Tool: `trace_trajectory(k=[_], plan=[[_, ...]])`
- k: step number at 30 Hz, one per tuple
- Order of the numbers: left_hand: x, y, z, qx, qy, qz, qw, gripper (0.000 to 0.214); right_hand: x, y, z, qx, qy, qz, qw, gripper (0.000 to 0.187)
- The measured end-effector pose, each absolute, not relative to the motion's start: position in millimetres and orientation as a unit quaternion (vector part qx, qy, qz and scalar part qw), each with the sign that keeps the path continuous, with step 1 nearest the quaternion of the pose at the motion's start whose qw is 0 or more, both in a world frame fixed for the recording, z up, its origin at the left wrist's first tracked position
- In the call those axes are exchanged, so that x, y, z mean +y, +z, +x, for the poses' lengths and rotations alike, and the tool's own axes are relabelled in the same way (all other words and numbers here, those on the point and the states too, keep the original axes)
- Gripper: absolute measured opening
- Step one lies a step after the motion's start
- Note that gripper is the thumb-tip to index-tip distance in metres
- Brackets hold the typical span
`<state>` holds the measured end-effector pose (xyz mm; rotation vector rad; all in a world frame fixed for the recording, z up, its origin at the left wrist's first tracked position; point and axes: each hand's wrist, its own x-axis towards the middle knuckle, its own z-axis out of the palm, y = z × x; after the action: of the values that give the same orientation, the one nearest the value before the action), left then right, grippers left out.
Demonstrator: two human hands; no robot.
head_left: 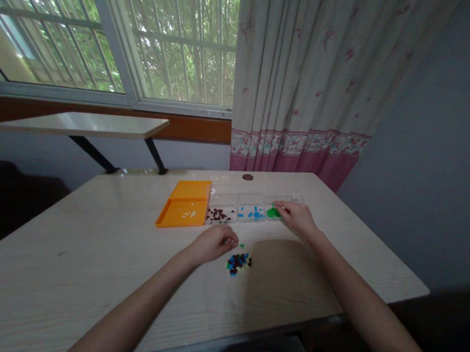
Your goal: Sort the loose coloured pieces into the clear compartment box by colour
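My right hand (pixel 297 217) is over the clear compartment of small green pieces (pixel 273 213), thumb and fingers pinched together. Whatever is between those fingertips is too small to make out. With fingers curled in, my left hand (pixel 215 244) hovers low over the table, just left of a single green piece (pixel 242 245); its fingertips hide anything they hold. Below them lies a mixed pile of small pieces (pixel 238 262) in brown, blue, green and pale yellow. Other clear compartments hold blue pieces (pixel 252 213) and brown pieces (pixel 218 215).
An open orange case (pixel 171 216) with several small white pieces (pixel 190 213) sits left of the compartments. Behind are a round hole (pixel 248 177) in the wooden table (pixel 92 257), a raised shelf (pixel 81 124) at left, a curtain (pixel 298 84) and a barred window.
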<state>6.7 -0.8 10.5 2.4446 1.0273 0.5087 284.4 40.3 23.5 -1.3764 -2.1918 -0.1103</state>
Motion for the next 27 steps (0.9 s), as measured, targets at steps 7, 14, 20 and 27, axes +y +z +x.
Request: trace_trajectory(k=[7, 14, 20, 27], plan=[[-1.5, 10.1, -3.4, 0.359, 0.175, 0.899, 0.177, 0.019, 48.6, 17.4, 292.8, -0.792, -0.029, -0.563, 0.233, 0.028], [-2.5, 9.7, -4.5, 0.387, 0.169, 0.896, 0.139, 0.013, 28.0, 13.5, 253.5, -0.866, 0.025, -0.462, 0.188, 0.026], [-6.4, 13.4, 0.1, 0.377, 0.134, 0.912, 0.095, 0.017, 10.1, 4.2, 223.6, -0.911, 0.047, -0.37, 0.176, 0.024], [-11.6, 16.3, 6.8, 0.385, 0.105, 0.916, 0.035, 0.02, 7.0, -1.0, 219.6, -0.92, 0.027, -0.358, 0.159, 0.022]])
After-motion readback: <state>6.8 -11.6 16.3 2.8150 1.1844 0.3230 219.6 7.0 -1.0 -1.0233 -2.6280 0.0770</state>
